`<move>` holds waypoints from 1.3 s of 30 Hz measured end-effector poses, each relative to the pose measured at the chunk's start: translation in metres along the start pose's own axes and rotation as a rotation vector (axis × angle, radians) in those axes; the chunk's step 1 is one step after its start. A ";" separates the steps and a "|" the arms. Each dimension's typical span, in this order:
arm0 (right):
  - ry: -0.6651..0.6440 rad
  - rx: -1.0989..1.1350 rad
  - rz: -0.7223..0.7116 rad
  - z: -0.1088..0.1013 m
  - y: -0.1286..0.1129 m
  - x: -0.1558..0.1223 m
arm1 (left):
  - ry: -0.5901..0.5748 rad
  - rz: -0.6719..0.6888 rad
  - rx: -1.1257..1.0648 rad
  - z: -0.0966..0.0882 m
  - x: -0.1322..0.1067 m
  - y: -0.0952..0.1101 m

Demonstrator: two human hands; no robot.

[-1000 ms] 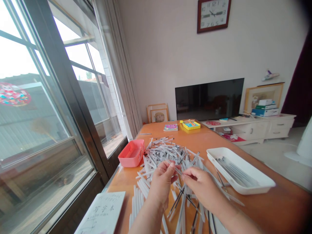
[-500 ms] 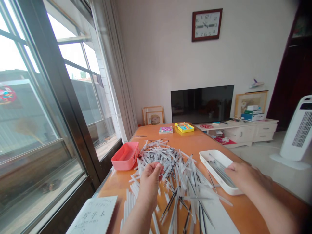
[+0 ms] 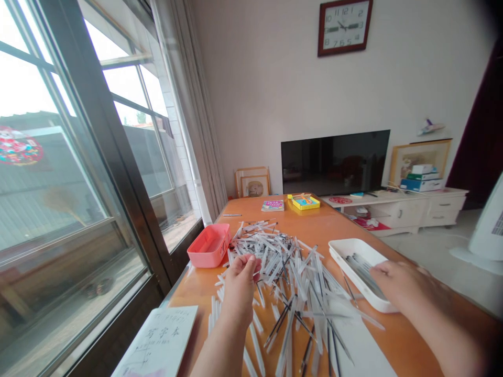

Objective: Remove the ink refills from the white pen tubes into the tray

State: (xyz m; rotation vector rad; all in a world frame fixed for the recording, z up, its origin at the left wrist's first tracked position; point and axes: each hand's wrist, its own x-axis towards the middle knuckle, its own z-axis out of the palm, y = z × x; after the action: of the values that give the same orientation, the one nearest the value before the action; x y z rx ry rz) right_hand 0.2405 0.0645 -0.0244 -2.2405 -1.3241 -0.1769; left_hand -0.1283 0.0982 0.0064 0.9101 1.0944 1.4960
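My left hand (image 3: 242,277) is closed in a pinch above the near left part of a pile of translucent white pen barrels and thin black-tipped refills (image 3: 271,251); anything between its fingertips is too small to make out. Over the right side of a white plastic tray (image 3: 341,246) reaches my right hand (image 3: 403,285), thumb and fingers pressed together. What these fingers hold, if anything, is hidden. Several assembled-looking pens (image 3: 359,264) lie lengthwise inside the tray, close to the right fingertips. More barrels and dark refills spread loose towards me, some on a white sheet (image 3: 357,340).
A red plastic basket (image 3: 204,256) stands at the table's left edge. Nearer me lies a notebook (image 3: 161,335) with handwriting. Further back are a pen (image 3: 232,215), a pink booklet (image 3: 273,206) and a yellow box (image 3: 306,205). A window runs along the left.
The view has shifted, so everything sits a little further right and mostly higher in the picture. My left hand stays pinched by the pile; my right hand remains at the tray.
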 end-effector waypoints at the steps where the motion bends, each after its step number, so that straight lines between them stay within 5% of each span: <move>1: -0.006 -0.019 -0.024 -0.003 -0.004 -0.002 | 0.011 0.002 -0.004 -0.002 0.001 0.001; 7: -0.005 0.072 -0.293 -0.018 -0.053 -0.023 | 0.051 0.025 0.000 -0.011 0.004 0.008; 11: -0.134 0.214 -0.499 -0.021 -0.102 -0.051 | 0.103 0.026 -0.043 -0.015 0.005 0.013; 15: -0.322 0.223 -0.664 -0.016 -0.149 -0.077 | 0.125 0.030 -0.051 -0.018 0.007 0.014; 20: -0.325 0.102 -0.700 0.004 -0.186 -0.081 | 0.131 0.018 -0.039 -0.020 0.009 0.011; 30: -0.335 0.005 -0.899 0.039 -0.220 -0.081 | 0.130 -0.001 -0.021 -0.018 0.008 0.010; 35: -0.326 0.031 -0.913 0.037 -0.217 -0.080 | 0.093 -0.020 0.019 -0.017 0.007 0.009; 39: -0.230 0.280 -0.885 0.024 -0.210 -0.078 | 0.011 -0.049 0.045 -0.014 0.001 0.011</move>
State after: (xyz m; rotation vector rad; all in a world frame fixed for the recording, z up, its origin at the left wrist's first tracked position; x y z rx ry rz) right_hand 0.0193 0.0960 0.0047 -1.3490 -2.2323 -0.0342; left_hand -0.1447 0.0961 0.0130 0.9010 1.1550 1.4431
